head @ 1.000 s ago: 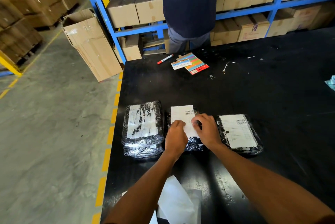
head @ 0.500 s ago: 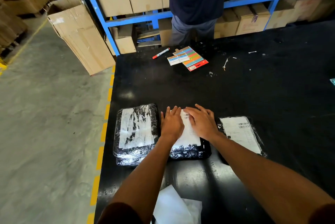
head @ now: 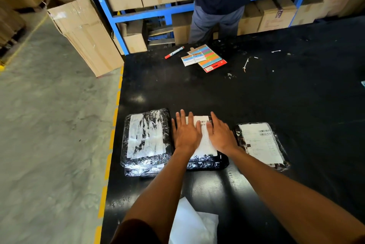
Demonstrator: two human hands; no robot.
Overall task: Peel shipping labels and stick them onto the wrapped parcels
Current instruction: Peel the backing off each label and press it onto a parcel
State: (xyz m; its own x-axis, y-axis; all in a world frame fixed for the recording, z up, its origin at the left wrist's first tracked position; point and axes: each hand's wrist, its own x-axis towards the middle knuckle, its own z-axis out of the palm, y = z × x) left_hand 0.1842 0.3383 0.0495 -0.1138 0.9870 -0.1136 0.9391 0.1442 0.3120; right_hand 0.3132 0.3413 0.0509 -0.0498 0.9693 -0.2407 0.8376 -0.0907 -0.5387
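1. Judging by how things lie on the black table (head: 276, 95), the job looks well advanced: three wrapped parcels sit in a row near its front edge, and each shows a white label on top.
2. The left parcel (head: 146, 141) carries a label that looks wrinkled or glare-streaked under the film; a second parcel seems to lie beneath it, and I cannot tell whether that one is labelled.
3. The right parcel (head: 260, 145) has its label lying flat, barcode visible, with no hand on it.
4. The middle parcel (head: 205, 162) is the one in hand; its shipping label (head: 205, 141) is already down, so what remains here appears to be smoothing only.
5. The left hand (head: 185, 135) lies flat, fingers straight and slightly spread, pressing the label's left side.
6. The right hand (head: 219, 135) is likewise flat and wide, pressing the label's right side; neither hand grips anything.
7. White backing sheets (head: 189, 222) lie at the table's near edge.
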